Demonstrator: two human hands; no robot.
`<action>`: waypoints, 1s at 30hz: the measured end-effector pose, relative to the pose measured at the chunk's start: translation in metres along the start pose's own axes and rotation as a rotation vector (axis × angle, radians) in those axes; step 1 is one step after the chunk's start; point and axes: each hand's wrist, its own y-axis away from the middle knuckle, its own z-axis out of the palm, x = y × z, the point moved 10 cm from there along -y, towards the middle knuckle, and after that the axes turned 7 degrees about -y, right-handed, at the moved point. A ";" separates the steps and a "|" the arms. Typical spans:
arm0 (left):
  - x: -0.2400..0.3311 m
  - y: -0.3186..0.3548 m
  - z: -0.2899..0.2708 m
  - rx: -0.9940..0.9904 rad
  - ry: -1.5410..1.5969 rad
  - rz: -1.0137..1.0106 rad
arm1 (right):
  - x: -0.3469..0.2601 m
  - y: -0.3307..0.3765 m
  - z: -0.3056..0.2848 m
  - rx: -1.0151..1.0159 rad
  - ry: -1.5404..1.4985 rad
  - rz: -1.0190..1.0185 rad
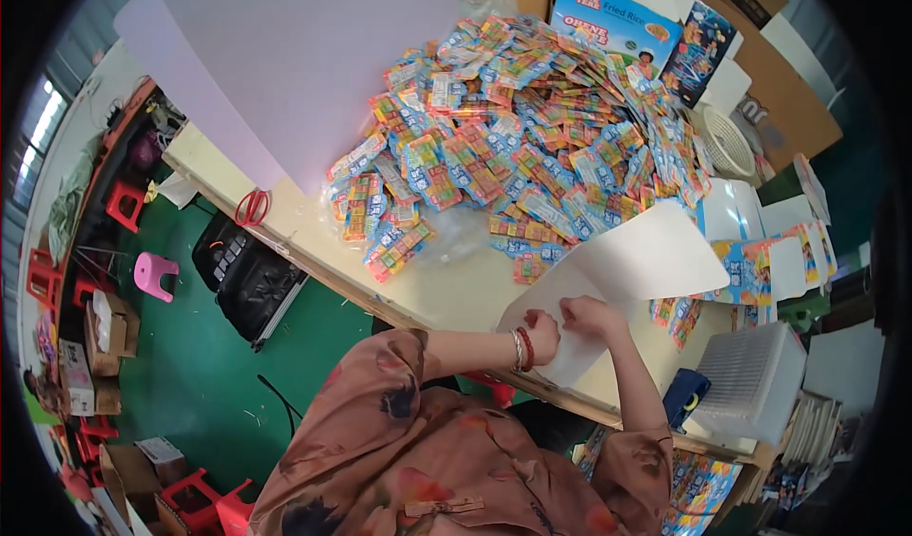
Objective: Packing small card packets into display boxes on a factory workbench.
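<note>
White card [655, 256] lies at both hands: the left grip [541, 336] and right grip [587, 316] have curled fingers over its near part, though whether either pinches it I cannot tell. Its long axis runs near left to far right, the broad panel nearer the right grip. Packets [532, 137] heap beyond on the bench [432, 303].

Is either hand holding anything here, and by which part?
It cannot be told: the left hand and right hand are curled over the near part of the white sheet, but no clear grip can be made out.
</note>
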 end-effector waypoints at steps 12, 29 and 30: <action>-0.308 0.365 0.009 1.639 0.859 -1.261 | -0.069 0.152 -0.080 0.904 -0.566 -0.208; -0.430 0.458 0.184 1.300 0.622 -1.593 | -0.049 0.176 -0.064 1.100 -0.729 -0.146; -0.425 0.467 0.190 1.318 0.688 -1.592 | -0.046 0.175 -0.062 1.091 -0.737 -0.137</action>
